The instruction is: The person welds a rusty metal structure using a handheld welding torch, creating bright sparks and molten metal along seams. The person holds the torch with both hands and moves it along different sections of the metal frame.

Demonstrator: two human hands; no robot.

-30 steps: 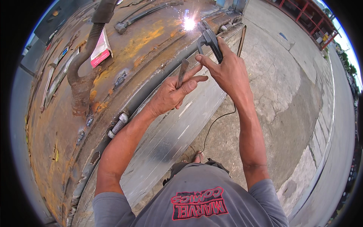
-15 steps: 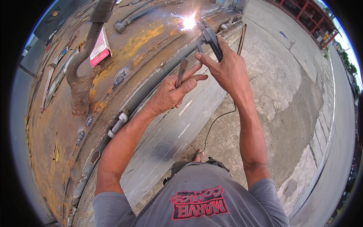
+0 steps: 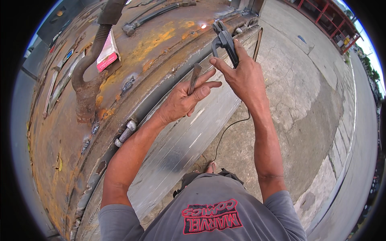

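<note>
My right hand (image 3: 244, 80) grips a dark electrode holder (image 3: 228, 45) over the far right edge of a rusty metal bed (image 3: 148, 52). Just left of the holder's jaws, a small glowing weld spot (image 3: 204, 26) shines on the metal. I cannot make out an electrode in the jaws. My left hand (image 3: 181, 98) is closed around a short, flat-ended metal tool like a chisel (image 3: 195, 78), its flat end up and its index finger extended toward my right hand. That hand hovers by the bed's grey side panel (image 3: 181, 140).
A hammer (image 3: 155, 15) lies on the bed's far part. A curved rusty pipe (image 3: 89, 72) rises at left, beside a pink-and-white box (image 3: 107, 56). A bolt-like metal piece (image 3: 126, 132) sits on the edge near my left forearm. A thin cable (image 3: 225, 130) hangs to the concrete (image 3: 289, 120).
The bright arc and its sparks have died down to a small glowing spot. The electrode holder has shifted slightly right in the picture; both hands keep their holds.
</note>
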